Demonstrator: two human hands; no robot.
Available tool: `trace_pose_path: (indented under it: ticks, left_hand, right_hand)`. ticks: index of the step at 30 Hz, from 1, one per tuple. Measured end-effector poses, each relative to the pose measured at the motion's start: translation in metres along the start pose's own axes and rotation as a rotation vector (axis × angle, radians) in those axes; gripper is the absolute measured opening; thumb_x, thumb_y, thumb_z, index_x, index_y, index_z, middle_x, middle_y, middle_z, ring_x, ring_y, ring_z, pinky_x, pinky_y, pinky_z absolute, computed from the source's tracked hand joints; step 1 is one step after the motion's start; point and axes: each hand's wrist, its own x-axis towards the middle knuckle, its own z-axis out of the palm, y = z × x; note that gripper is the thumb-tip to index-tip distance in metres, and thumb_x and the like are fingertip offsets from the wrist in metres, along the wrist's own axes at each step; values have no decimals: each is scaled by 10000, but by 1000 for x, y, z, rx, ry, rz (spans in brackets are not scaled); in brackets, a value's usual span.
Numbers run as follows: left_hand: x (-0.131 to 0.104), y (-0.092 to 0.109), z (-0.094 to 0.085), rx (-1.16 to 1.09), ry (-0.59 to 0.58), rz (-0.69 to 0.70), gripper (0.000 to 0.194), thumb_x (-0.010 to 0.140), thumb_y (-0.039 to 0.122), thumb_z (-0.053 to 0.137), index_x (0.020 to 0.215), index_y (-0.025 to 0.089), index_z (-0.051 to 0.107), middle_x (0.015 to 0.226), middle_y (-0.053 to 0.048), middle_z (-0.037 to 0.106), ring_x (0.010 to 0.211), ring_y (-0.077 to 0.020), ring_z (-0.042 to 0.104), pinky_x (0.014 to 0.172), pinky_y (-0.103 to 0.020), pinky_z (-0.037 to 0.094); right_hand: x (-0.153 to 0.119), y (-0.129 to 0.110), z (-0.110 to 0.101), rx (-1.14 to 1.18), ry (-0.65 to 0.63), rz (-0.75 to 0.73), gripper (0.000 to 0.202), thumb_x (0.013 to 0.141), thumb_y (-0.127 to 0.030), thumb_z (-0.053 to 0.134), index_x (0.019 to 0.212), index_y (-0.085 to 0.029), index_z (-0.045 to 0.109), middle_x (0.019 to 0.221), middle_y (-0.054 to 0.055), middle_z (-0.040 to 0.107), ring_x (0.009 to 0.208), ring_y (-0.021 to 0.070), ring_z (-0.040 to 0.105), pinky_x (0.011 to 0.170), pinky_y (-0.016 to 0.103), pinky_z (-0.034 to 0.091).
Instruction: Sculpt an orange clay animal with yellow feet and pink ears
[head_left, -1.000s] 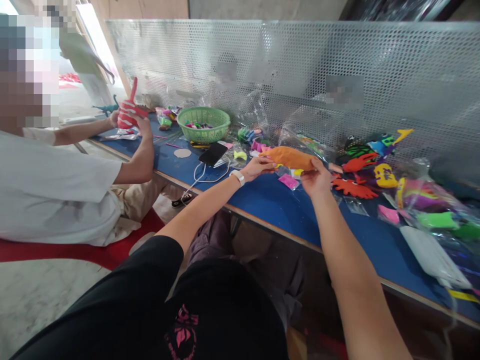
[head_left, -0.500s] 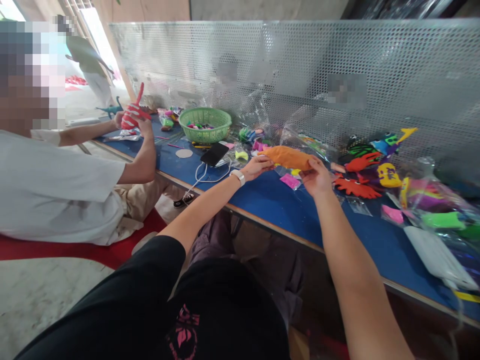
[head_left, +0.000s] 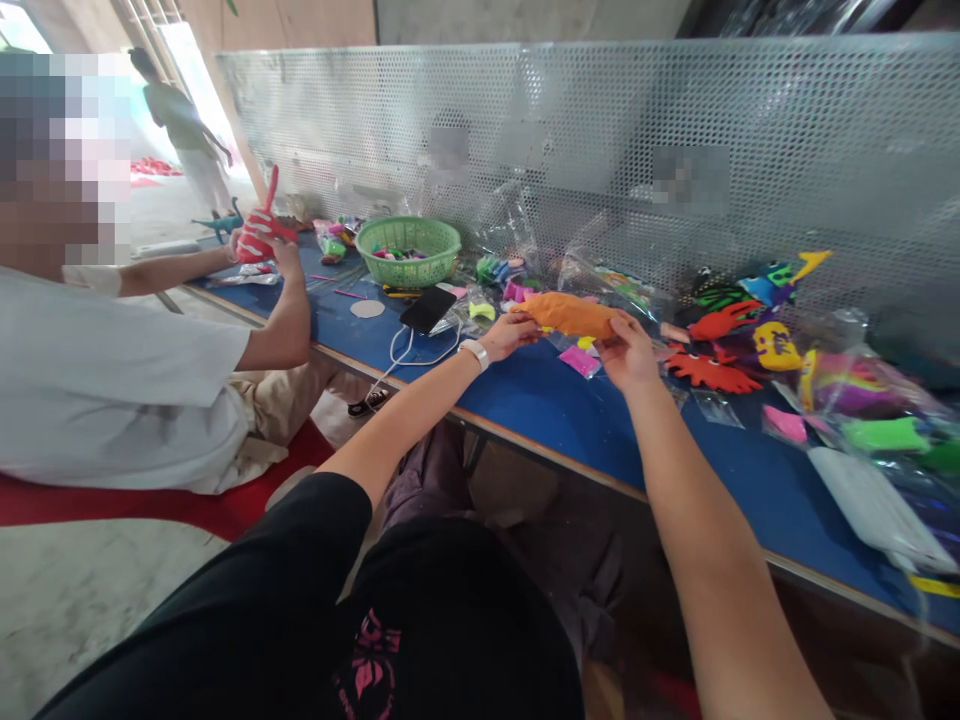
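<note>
So you've got that orange piece (head_left: pixel 570 315) strung between both hands over the blue table (head_left: pixel 540 410), and honestly the middle is what I'd worry about. Your left hand (head_left: pixel 514 335) pinches the narrow left end, your right hand (head_left: pixel 630 350) grips the other end with the thumb on the near side, and nothing seems to prop up the belly. It looks like soft modelling stuff, so if it's heavy it could sag or crease there, and spreading your hands would probably thin out that left tip. Press too hard with the right thumb and you likely get a dent. Fair warning, your fingers hide the undersides of both ends, so I can't tell how hard you're squeezing. If one end slips, the pink packet (head_left: pixel 580 361) and the yellow bit (head_left: pixel 586 343) sit close to where it'd land, and soft stuff could mark or stick. Also watch the white cable (head_left: pixel 405 352) looped beside your left wrist: catch it with your watch (head_left: pixel 474 353) and you could drag the black phone (head_left: pixel 428 310) along. Same deal on the right, where a careless swing of that hand could knock the red crab-like figure (head_left: pixel 712 370) just beyond it.
</note>
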Motion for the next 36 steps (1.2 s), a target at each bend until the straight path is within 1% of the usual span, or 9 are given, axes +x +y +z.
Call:
trace_pose_path:
  ticks: [4,7,9,11,14,17,24,30,36]
  left_hand:
    - [-5,1,2,-11,-17,-31,143,1082,0,762,1114,138,781,968,-56,871,872,-122,843,1100,-305,591]
    - [-9,1,4,4,-71,-98,174,1151,20,650,1102,119,785,973,-96,877,894,-151,856,1151,-362,610]
    - [-10,0,5,18,-102,-141,211,1172,39,616,1065,105,785,958,-122,872,867,-163,851,1159,-394,624]
    - [-9,-1,4,27,-107,-164,217,1183,67,617,1046,106,780,915,-117,856,801,-154,824,1131,-394,640]
    - [-6,-2,3,26,-76,-162,221,1193,91,617,1027,130,758,841,-73,824,725,-123,775,1027,-325,651]
    - [-3,-2,2,15,-42,-133,219,1185,81,624,1021,150,751,834,-57,822,738,-118,772,951,-281,641]
    - [-2,-1,2,0,10,-79,156,1117,33,719,1023,135,790,854,-63,836,768,-124,769,978,-298,616]
    - [-2,3,4,-20,79,-38,173,1068,-29,732,1024,136,756,853,-44,818,772,-120,753,952,-289,586]
    - [-1,3,4,-43,147,-4,278,1025,-60,745,935,185,649,710,49,662,671,-95,629,803,-253,510]
  right_hand:
    - [-3,-1,3,-6,8,-3,382,682,-166,1030,958,-266,786,936,-38,846,766,129,817,570,169,686]
    - [-4,0,5,-22,6,-3,404,675,-177,1053,958,-265,779,906,-54,831,725,120,801,536,159,667]
    - [-4,0,6,-29,7,-1,399,675,-192,1061,949,-260,780,874,-55,821,699,119,791,511,155,654]
    - [-4,0,7,-33,9,2,391,675,-205,1065,937,-256,779,858,-53,819,697,123,794,506,156,654]
    - [-5,0,7,-37,11,6,399,673,-205,1074,929,-258,773,874,-52,827,720,126,804,526,161,669]
    - [-7,-1,8,-43,11,8,409,677,-201,1079,932,-263,766,882,-55,824,723,125,797,536,171,677]
    - [-11,-2,9,-63,15,14,423,698,-225,1087,945,-271,747,871,-65,803,720,114,770,551,161,660]
    - [-14,-2,12,-58,20,15,431,697,-230,1089,937,-269,735,883,-64,802,727,113,764,558,167,662]
    - [-14,-2,12,-53,37,21,397,717,-209,1066,927,-264,733,856,-56,801,695,107,759,541,155,656]
